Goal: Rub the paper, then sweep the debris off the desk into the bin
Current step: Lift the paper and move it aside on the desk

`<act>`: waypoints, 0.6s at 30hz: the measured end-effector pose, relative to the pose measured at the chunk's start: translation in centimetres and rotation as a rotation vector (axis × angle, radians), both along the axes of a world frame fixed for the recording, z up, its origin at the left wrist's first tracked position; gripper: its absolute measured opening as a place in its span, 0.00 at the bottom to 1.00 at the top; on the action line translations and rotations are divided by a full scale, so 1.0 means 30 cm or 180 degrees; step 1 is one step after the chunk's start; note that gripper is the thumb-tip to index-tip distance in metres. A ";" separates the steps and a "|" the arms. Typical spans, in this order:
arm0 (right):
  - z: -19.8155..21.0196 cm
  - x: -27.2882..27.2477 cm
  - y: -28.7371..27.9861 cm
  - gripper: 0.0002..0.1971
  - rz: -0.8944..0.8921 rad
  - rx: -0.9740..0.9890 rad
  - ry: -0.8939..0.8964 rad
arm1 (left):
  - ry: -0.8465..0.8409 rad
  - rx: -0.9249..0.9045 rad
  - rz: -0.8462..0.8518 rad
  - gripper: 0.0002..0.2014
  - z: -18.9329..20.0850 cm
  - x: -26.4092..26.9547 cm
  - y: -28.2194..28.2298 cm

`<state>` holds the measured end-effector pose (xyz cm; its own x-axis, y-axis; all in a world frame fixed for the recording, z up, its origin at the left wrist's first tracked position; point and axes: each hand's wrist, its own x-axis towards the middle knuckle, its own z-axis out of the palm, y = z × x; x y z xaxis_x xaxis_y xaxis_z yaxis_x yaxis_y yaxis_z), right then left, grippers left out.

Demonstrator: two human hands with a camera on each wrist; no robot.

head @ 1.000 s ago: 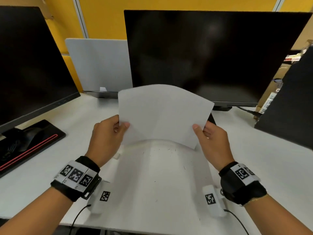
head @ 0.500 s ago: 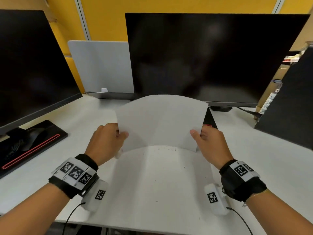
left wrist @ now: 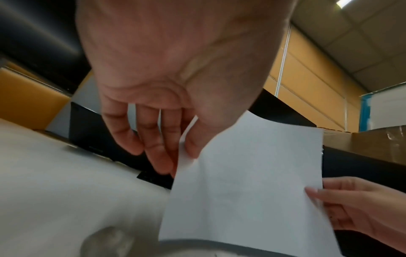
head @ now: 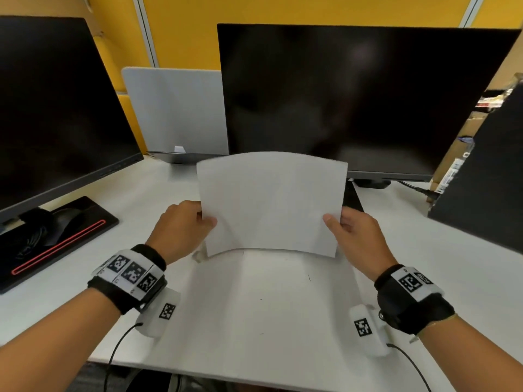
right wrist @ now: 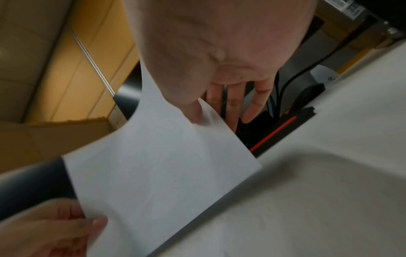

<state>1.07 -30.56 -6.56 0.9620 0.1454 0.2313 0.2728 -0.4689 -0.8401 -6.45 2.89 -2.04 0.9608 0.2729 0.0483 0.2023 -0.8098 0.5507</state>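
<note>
A blank white sheet of paper [head: 270, 203] stands nearly upright and bowed above the white desk [head: 254, 312]. My left hand [head: 184, 227] pinches its left edge between thumb and fingers. My right hand [head: 353, 236] pinches its right edge the same way. In the left wrist view the paper [left wrist: 248, 182] hangs below my thumb, with the right hand [left wrist: 356, 207] at its far side. The right wrist view shows the paper [right wrist: 162, 170] under my thumb. A few tiny dark specks of debris [head: 310, 277] lie on the desk in front of the sheet. No bin is in view.
A large black monitor [head: 353, 100] stands right behind the paper, another monitor [head: 53, 114] at the left. A black mouse on a black pad with a red stripe [head: 56, 239] lies at the left. A dark panel [head: 486, 176] rises at the right.
Both hands have lowered the sheet and brought it closer to the desk; its lower edge now sits just above the surface, and it stands straighter.
</note>
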 end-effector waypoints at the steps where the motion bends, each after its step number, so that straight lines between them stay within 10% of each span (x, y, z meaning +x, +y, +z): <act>1: 0.020 0.001 -0.002 0.17 0.0034 0.0230 0.0016 | -0.0120 -0.0171 0.0031 0.12 0.009 0.007 0.009; 4: 0.071 -0.015 -0.030 0.24 0.0102 0.0381 0.0270 | -0.0342 -0.0570 0.0247 0.16 0.045 0.013 -0.007; 9: -0.027 -0.066 -0.057 0.22 0.0329 0.0060 0.1207 | -0.1419 0.0648 -0.0340 0.41 0.036 -0.032 -0.204; 15: -0.113 -0.128 -0.044 0.22 0.0441 -0.0617 0.1608 | 0.1441 0.0125 -0.2625 0.43 -0.143 -0.068 -0.525; 18: -0.118 -0.127 -0.057 0.22 0.0402 -0.0831 0.1672 | 0.1567 0.0961 -0.2806 0.44 -0.222 -0.034 -0.474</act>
